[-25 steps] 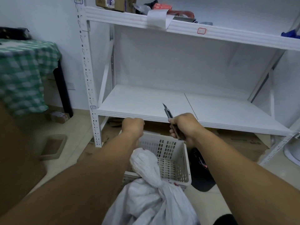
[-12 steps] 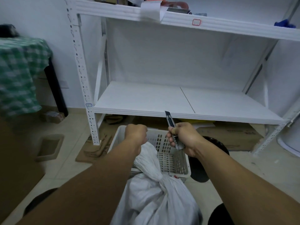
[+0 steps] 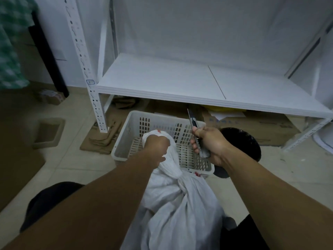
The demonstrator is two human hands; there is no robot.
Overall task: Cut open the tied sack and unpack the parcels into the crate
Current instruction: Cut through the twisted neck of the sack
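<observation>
A white woven sack stands on the floor between my knees, its neck tied in a knot. My left hand is closed around the sack's gathered top above the knot and holds it up. My right hand grips a grey utility knife, blade pointing up and away, just right of the sack's neck and apart from it. Behind the sack sits a white slotted plastic crate on the floor; I see no parcels in it.
A white metal shelving unit stands just behind the crate, its low shelf overhanging flattened cardboard and boxes. A black round object lies right of the crate. A shallow cardboard tray sits on the tiles at left.
My view has tilted down, so the top shelf is out of frame. Both hands have dropped lower over the crate, the left still holding the sack top, the right still holding the knife.
</observation>
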